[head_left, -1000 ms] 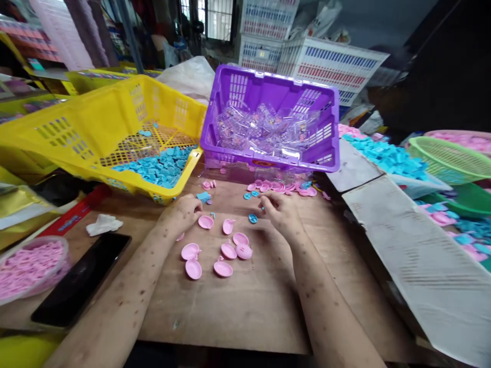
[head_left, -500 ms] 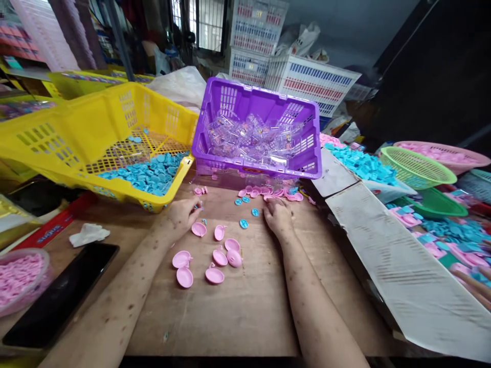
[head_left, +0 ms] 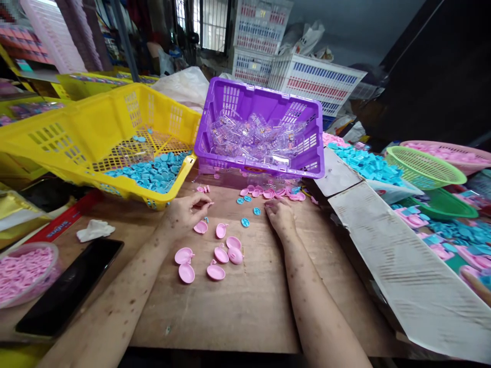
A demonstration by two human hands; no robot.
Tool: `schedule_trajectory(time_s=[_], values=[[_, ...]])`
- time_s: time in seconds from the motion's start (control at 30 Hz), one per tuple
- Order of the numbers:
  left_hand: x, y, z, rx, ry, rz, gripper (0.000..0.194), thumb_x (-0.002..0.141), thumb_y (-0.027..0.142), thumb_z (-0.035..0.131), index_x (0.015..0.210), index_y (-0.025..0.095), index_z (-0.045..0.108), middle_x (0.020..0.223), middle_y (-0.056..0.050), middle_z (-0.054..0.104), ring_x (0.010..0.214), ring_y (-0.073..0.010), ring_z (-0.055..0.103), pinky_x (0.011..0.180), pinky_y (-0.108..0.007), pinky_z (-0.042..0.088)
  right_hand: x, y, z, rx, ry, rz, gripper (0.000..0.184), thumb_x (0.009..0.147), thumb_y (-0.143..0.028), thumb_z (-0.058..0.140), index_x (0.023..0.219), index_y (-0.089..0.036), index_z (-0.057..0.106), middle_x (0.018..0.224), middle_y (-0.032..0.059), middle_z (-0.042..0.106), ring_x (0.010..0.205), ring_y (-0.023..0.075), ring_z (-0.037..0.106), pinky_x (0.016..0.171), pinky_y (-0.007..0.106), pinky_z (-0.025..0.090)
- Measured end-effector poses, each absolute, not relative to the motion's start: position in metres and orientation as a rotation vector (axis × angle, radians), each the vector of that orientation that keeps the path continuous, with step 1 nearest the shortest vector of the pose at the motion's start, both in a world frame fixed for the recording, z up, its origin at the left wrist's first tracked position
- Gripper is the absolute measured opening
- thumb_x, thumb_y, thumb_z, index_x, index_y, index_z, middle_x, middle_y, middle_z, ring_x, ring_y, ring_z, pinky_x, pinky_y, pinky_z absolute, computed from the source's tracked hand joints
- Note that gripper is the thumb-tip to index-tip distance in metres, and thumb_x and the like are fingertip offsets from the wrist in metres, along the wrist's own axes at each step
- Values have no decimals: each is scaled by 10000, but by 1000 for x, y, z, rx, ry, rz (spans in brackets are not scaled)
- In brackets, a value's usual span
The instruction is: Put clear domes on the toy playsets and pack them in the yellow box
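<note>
My left hand [head_left: 187,210] is above the table left of centre, thumb and forefinger pinched on a small pink plastic piece [head_left: 210,203]. My right hand [head_left: 281,215] rests on the table with fingers curled down at the near edge of a row of pink plastic pieces [head_left: 256,192]; what is under its fingertips is hidden. Between the hands lie several round blue discs [head_left: 245,222]. Closer to me, several pink oval shells [head_left: 216,272] are spread on the wood, some as joined pairs. A few tiny pink parts [head_left: 200,189] lie beyond my left hand.
A yellow basket [head_left: 69,168] holds blue pieces; a purple basket [head_left: 264,92] holds clear packets. At left are a phone [head_left: 71,289], a tissue [head_left: 95,231] and a tub [head_left: 53,255] of pink parts. A cardboard strip [head_left: 399,255] borders the right; another person's hand [head_left: 475,283] is beyond.
My left hand has moved slightly right, and the small pink piece now shows at its fingertips. My right hand stays by the pink row. The view has shifted a little.
</note>
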State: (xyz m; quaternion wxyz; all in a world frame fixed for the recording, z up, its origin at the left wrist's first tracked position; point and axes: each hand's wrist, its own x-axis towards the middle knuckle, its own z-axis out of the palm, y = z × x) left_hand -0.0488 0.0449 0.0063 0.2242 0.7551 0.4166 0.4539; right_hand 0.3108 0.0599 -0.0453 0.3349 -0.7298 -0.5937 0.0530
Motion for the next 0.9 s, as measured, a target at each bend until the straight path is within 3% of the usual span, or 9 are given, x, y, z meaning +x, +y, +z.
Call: schedule_trajectory(time_s=[0.1, 0.23, 0.33, 0.5, 0.9], values=[[-44, 43, 9, 1891, 1098, 1310, 194, 962, 356, 748, 1042, 205, 840, 1056, -55, 867, 959, -214, 817, 899, -309, 671, 306, 58, -33, -1740, -1623, 246, 189, 973, -330, 692, 1013, -198, 820, 1142, 136, 805, 1115, 318, 713, 1007, 498, 592], [-36, 41, 11, 1658, 977, 1374, 267, 911, 396, 827, 1065, 180, 860, 1083, -80, 862, 974, -209, 804, 880, -297, 662, 275, 47, -11, -1365, -1799, 453, 367, 1032, -535, 692, 1152, -207, 804, 1122, 122, 824, 907, 261, 759, 850, 422, 658], [-32, 39, 13, 1570, 835, 1341, 320, 895, 429, 862, 1082, 168, 862, 998, -76, 853, 870, -184, 797, 810, -278, 666, 241, 31, -1, -1092, -1933, 635, 430, 1068, -641, 676, 1157, -242, 808, 1168, 115, 831, 1001, 266, 799, 874, 403, 683], [-33, 35, 18, 1442, 718, 1231, 370, 891, 444, 905, 1102, 146, 844, 871, -73, 845, 836, -208, 834, 801, -306, 697, 210, 16, 5, -793, -2002, 826, 348, 1162, -548, 622, 1199, -261, 814, 1163, 95, 836, 1017, 243, 824, 965, 414, 687], [-37, 29, 29, 1611, 762, 1131, 226, 925, 361, 872, 1064, 183, 891, 980, -85, 880, 898, -219, 838, 793, -290, 691, 211, 16, 7, -754, -1967, 882, 311, 1157, -530, 645, 1176, -277, 826, 1245, 94, 828, 1164, 262, 803, 1009, 439, 698]])
